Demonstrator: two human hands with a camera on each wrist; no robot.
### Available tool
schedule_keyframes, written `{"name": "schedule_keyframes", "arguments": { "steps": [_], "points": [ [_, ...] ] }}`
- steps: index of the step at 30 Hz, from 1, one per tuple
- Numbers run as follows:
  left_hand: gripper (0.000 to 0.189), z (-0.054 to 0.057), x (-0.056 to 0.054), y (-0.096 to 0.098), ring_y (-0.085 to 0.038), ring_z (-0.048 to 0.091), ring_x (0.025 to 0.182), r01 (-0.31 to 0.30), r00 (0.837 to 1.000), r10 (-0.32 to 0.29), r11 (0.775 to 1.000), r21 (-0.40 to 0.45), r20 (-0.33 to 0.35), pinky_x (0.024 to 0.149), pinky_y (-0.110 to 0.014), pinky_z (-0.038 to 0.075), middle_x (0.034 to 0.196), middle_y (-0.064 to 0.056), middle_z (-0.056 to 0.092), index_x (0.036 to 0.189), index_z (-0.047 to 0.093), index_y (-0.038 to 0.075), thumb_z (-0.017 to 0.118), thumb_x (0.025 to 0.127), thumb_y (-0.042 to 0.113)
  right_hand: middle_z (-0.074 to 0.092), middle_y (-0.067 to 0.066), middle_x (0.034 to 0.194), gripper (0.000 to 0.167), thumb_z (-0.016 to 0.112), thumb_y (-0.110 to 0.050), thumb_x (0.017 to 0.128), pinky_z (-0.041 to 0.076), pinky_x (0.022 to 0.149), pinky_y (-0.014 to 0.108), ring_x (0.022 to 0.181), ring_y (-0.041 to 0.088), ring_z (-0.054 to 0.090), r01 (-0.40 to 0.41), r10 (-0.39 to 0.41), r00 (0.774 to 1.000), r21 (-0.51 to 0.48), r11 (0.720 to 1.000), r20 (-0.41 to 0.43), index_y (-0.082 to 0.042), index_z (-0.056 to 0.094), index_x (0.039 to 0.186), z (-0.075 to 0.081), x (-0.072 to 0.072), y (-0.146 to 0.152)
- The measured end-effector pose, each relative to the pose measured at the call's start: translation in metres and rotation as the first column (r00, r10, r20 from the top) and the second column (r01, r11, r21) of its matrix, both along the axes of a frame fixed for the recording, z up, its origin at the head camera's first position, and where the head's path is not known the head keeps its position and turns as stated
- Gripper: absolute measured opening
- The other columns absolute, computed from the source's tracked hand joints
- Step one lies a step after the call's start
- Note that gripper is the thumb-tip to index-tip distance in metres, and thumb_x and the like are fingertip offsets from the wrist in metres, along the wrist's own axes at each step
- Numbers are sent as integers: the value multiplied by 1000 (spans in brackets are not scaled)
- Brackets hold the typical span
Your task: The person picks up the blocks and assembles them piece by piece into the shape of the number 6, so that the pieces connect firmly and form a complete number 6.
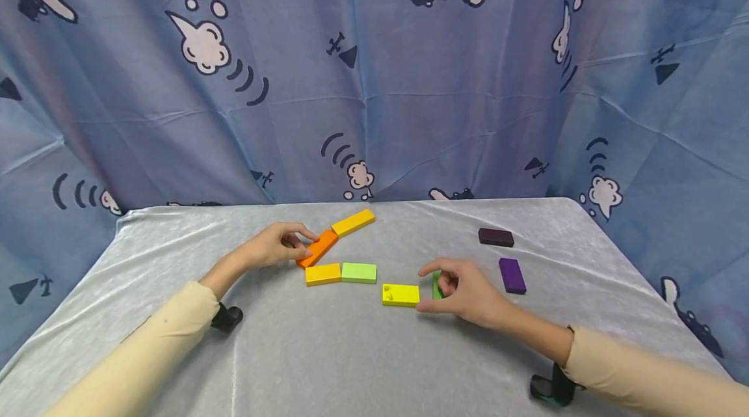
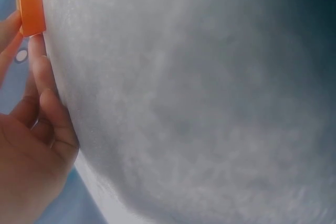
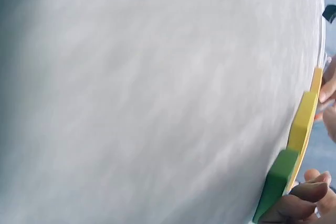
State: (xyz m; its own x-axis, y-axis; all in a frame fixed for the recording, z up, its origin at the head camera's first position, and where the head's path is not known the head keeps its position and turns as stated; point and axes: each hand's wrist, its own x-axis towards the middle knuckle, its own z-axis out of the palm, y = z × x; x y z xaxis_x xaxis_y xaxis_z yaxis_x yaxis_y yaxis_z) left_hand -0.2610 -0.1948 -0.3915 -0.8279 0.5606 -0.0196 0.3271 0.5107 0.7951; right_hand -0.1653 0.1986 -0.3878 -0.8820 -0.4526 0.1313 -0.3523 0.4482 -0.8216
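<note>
We see left hand [image 1: 272, 246] fingers [image 2: 39, 59] curled, pinching the flat orange rectangular block [image 1: 318, 248] on the grey surface [image 1: 351, 352]; right hand [image 1: 465, 293] fingers [image 3: 304, 192] grip the dark green block [image 1: 435, 285] beside the yellow block [image 1: 400, 295].

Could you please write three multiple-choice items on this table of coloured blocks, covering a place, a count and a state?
1. Where is the orange block?
A. under the left hand's fingertips
B. beside the purple blocks
C. on top of the light green block

2. How many purple blocks lie on the table?
A. none
B. two
C. four

3. What is the right hand doing?
A. lying flat and open
B. pinching a dark green block
C. holding a yellow block in the air

Answers:
1 A: the left hand touches the block's end.
2 B: a dark purple block and a purple block lie at the right.
3 B: fingers and thumb close round the dark green block, next to the yellow block.
</note>
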Motion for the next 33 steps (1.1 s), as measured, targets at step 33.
{"name": "schedule_keyframes", "arguments": {
  "steps": [33],
  "points": [
    [28,2,2,0,-24,61,85,-8,1000,8,1000,13,10,72,-35,49,102,-13,71,121,70,-3,73,94,3,50,-5,61,26,91,-13,76,37,55,25,57,9,44,82,-84,996,182,980,1,-8,77,98,5,2,-34]
  ]
}}
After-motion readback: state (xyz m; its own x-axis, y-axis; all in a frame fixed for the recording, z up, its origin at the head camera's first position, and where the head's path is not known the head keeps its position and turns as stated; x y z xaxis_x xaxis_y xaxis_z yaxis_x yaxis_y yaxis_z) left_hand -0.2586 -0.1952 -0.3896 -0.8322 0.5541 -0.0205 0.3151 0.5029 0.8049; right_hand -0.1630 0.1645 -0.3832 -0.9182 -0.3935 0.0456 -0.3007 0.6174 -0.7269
